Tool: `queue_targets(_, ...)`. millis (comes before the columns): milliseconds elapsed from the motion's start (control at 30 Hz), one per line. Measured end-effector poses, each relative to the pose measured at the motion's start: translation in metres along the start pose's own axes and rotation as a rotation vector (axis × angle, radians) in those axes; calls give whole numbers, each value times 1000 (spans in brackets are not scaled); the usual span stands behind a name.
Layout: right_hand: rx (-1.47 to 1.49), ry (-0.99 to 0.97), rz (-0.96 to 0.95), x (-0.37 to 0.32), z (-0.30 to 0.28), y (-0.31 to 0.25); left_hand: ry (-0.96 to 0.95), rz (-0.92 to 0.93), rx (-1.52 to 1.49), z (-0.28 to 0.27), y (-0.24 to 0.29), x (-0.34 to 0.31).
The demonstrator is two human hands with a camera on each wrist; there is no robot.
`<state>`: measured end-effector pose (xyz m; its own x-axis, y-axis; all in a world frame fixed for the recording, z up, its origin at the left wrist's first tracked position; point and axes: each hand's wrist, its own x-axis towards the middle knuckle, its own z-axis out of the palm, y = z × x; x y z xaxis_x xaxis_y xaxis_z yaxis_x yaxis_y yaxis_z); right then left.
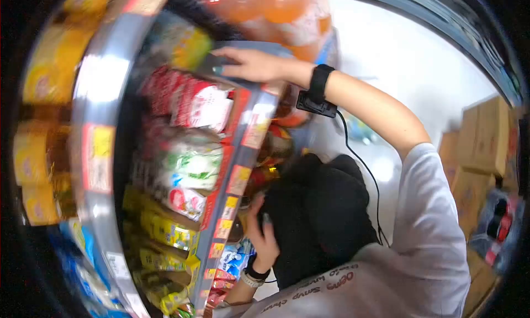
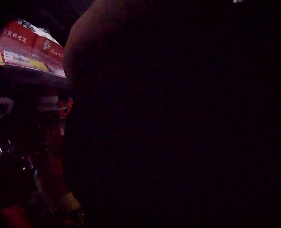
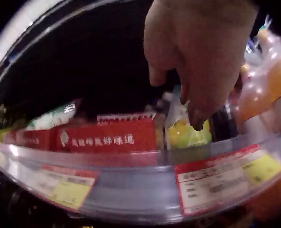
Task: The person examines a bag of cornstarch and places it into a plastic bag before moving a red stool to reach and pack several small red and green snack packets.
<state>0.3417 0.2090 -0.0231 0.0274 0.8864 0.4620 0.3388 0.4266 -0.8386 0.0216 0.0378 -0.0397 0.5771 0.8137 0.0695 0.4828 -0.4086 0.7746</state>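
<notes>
My right hand [image 1: 251, 64] reaches over the front edge of a shelf, fingers extended, close to a yellow-green packet [image 1: 190, 48]. In the right wrist view the same hand [image 3: 202, 61] hangs palm-down, its fingertips right at the yellow packet [image 3: 188, 134]. Beside that packet stand red-and-white bags [image 1: 201, 105] in a red display tray [image 3: 107, 137]. My left hand [image 1: 262, 240] rests against the dark trousers [image 1: 326, 207] at the knee, fingers loosely spread. The left wrist view is mostly dark.
Price labels [image 3: 226, 180] run along the shelf lip. Large bottles of orange drink [image 1: 270, 9] stand at the shelf's far end. White-green bags [image 1: 193, 166] and yellow packets [image 1: 165, 229] fill the nearer shelf. Cardboard boxes [image 1: 483, 136] are stacked across the floor.
</notes>
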Motion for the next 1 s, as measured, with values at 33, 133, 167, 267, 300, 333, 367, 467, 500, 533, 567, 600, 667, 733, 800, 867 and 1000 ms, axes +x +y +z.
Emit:
queue_targets(33, -4, 119, -92, -16, -17, 2, 20, 9, 9, 1, -3, 1)
queue_targets(133, 537, 309, 126, -104, -75, -4, 11, 6, -64, 5, -11, 1)
queue_targets(167, 386, 391, 254, -137, -92, 10, 5, 10, -81, 9, -15, 1)
queue_targets(267, 42, 581, 729, -247, -95, 91, -27, -27, -173, 17, -16, 4)
queue_targets(300, -220, 641, 812, -283, -87, 110, -45, -42, -165, 17, -13, 5)
queue_targets(333, -501, 686, 871, -311, -87, 130, -60, -49, -203, 17, -19, 5)
queue_targets(367, -710, 641, 973, -337, -81, 152, -69, -53, -251, 19, -28, 3)
queue_targets(467, -628, 199, 1104, -402, -46, 191, -69, -68, -245, 24, -19, -2)
queue_targets(500, -686, -93, 1064, -439, -32, 236, -67, -73, -285, 27, -21, -6)
queue_targets(533, -602, -293, 1189, -428, -24, 222, -72, -81, -305, 25, -30, -12)
queue_targets(567, -794, -244, 1004, -448, -6, 243, -204, -114, -264, 17, -44, -20)
queue_targets(600, -864, -262, 896, -442, -4, 229, -336, -149, -220, 11, -57, -26)
queue_targets(667, -918, -296, 784, -425, -6, 220, -338, -129, -258, 13, -69, -35)
queue_targets(733, -680, -626, 893, -413, -13, 226, -419, -114, -177, 2, -82, -44)
queue_targets(800, -635, -578, 976, -408, -18, 217, -472, -200, -253, 2, -85, -24)
queue_targets(867, -587, -387, 1223, -403, -21, 216, -387, -101, -186, 16, -67, -33)
queue_targets(1000, -778, -235, 1074, -401, -32, 208, -78, -119, -227, 48, 8, -7)
